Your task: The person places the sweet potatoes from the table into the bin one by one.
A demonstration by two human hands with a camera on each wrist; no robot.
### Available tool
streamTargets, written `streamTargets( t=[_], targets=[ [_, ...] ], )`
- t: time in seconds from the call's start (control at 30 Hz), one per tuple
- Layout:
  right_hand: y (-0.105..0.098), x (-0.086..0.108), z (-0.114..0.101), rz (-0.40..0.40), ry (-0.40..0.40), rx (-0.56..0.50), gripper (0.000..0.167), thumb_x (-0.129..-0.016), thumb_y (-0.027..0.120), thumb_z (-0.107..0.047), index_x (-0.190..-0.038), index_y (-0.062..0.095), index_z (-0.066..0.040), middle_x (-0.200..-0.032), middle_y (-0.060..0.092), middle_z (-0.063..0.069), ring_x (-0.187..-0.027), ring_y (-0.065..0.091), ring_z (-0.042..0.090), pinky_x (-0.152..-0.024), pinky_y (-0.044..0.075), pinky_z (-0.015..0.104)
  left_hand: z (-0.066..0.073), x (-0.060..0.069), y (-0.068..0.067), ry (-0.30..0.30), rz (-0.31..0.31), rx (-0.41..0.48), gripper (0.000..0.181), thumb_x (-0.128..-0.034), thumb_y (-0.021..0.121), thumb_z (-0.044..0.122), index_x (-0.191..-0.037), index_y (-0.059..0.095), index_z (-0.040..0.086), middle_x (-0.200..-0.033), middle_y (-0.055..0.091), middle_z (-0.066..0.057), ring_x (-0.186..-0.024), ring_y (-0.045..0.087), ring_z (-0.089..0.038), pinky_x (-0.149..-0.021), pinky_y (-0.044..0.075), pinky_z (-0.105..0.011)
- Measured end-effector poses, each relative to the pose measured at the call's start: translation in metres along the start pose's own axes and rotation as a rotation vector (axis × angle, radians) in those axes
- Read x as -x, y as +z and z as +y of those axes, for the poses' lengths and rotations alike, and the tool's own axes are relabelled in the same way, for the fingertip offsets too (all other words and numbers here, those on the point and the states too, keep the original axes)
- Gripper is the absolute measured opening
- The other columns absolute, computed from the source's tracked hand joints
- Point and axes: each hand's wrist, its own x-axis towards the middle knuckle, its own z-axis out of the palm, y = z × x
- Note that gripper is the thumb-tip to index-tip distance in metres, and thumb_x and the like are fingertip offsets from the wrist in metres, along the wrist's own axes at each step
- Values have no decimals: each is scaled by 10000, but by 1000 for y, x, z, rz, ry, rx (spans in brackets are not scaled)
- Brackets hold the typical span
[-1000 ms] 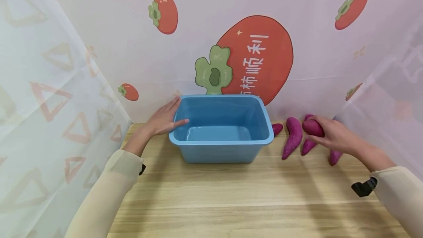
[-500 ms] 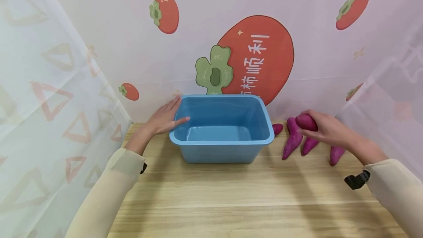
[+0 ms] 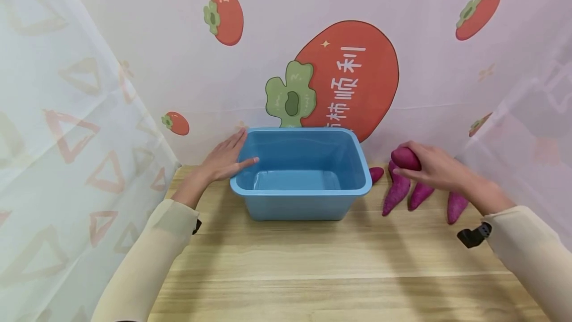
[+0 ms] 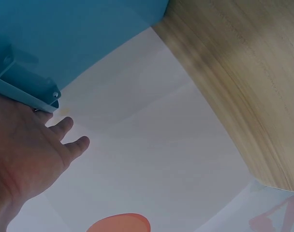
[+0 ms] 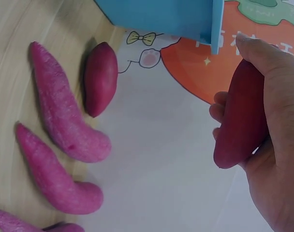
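A blue plastic basin (image 3: 299, 207) stands against the back wall, with nothing inside it. Over its left rim my left hand (image 3: 225, 160) rests, thumb on the inner side and fingers straight along the outside; the left wrist view shows those fingertips (image 4: 81, 143) beneath the rim. My right hand (image 3: 435, 165) grips a purple sweet potato (image 3: 405, 158), raised above the table to the right of the basin. In the right wrist view fingers and thumb wrap round this sweet potato (image 5: 243, 116). Below it lie several more, among them a curved sweet potato (image 3: 396, 193).
A short sweet potato (image 3: 377, 174) lies close by the basin's right side. Further right are another sweet potato (image 3: 420, 195) and one near the right wall (image 3: 457, 207). Printed cloth (image 3: 201, 78) walls the wooden table (image 3: 313, 262) at the back and both sides.
My right hand has lifted the sweet potato and carried it a little left, toward the basin. My left hand stays on the rim.
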Motion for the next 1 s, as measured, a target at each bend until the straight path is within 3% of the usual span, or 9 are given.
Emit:
streamTargets(
  t=[0.4, 0.73, 1.0],
  targets=[
    [-1, -17, -12, -8, -7, 14, 494, -930, 836, -329, -1276, 586, -80, -962, 676, 9, -768, 602, 145, -652, 531, 323, -1, -1, 2, 5, 11, 9, 970, -1052, 501, 562, -1682, 42, -16, -1784, -21, -150, -1642, 41, -383, -1305, 115, -598],
    [-3, -30, -24, -26, 19, -1, 498, -915, 852, -261, -1305, 595, -86, -1044, 703, 30, -845, 648, 174, -720, 582, 370, -2, -2, 4, 9, 9, -9, 980, -1053, 522, 553, -1679, 37, -23, -1784, -29, -150, -1642, 38, -380, -1304, 124, -597],
    [-4, -42, -29, -56, -26, 0, 520, -925, 843, -295, -1308, 578, -64, -1038, 702, 54, -824, 641, 179, -684, 568, 352, -1, -1, 3, 6, 12, -7, 982, -1050, 535, 542, -1681, 32, -19, -1784, -31, -146, -1641, 45, -383, -1301, 127, -604]
  ],
)
